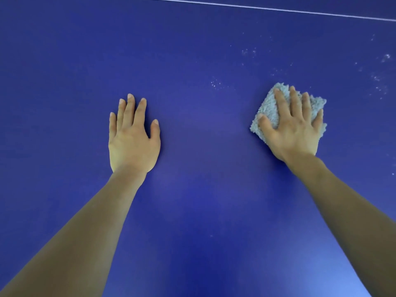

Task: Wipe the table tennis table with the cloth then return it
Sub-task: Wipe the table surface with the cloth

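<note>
Cloth [269,108] is a small shaggy grey pad, flat on the table [203,200], right of centre, pinned under the right hand [293,131]. Its fingers [296,103] are straight and spread wide across the cloth, palm pressing down, with no pinch and no curl round an edge. Cloth corners stick out past the fingertips and on the thumb side.

Left hand [132,142] lies flat on bare table, well apart from the cloth, fingers straight and fairly close, thumb out. It holds nothing and looks like a brace.

White specks [215,83] sit just beyond the cloth, up and to its left. A wider scatter [380,81] lies to the right near the frame edge. White line [278,9] runs across the far side.

Risks, my read:
1. The hold is friction only. With a fast stroke or light pressure the hand slides off and the cloth stays behind or bunches.
2. The pad is small against the scatter, so 1 short stroke misses the right-hand patch. It needs several overlapping passes.
3. A dry wipe may just shove the dust along rather than lift it, and it could end up spread toward the left hand.
4. Leaning on the left palm can leave its own mark there.
5. The return spot is not in view, so I cannot tell where the cloth goes.
</note>
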